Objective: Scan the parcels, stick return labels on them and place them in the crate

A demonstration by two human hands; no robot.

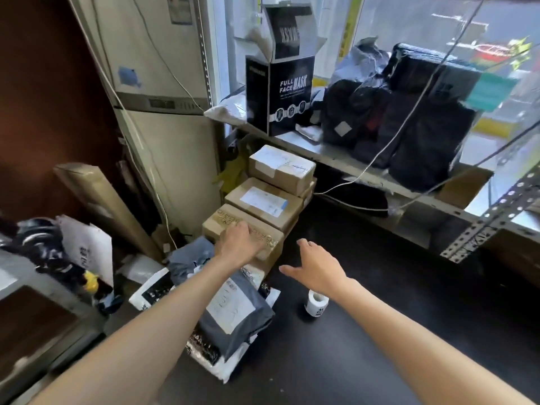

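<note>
The left hand (239,244) is lying open on the box (226,222), the right hand (317,266) hovering open; lacking any grip, the box is risking slipping.

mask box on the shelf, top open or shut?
Open. The mask box on the shelf has its top flaps standing up and splayed apart.

We are in a parcel depot: labelled cardboard boxes (264,204) stack just past the fingers (244,229) of our left hand (239,245), grey mailer bags (233,314) lie nearer than them, and black wrapped parcels (415,133) crowd a metal shelf (362,175) beyond our right hand (317,266).
</note>
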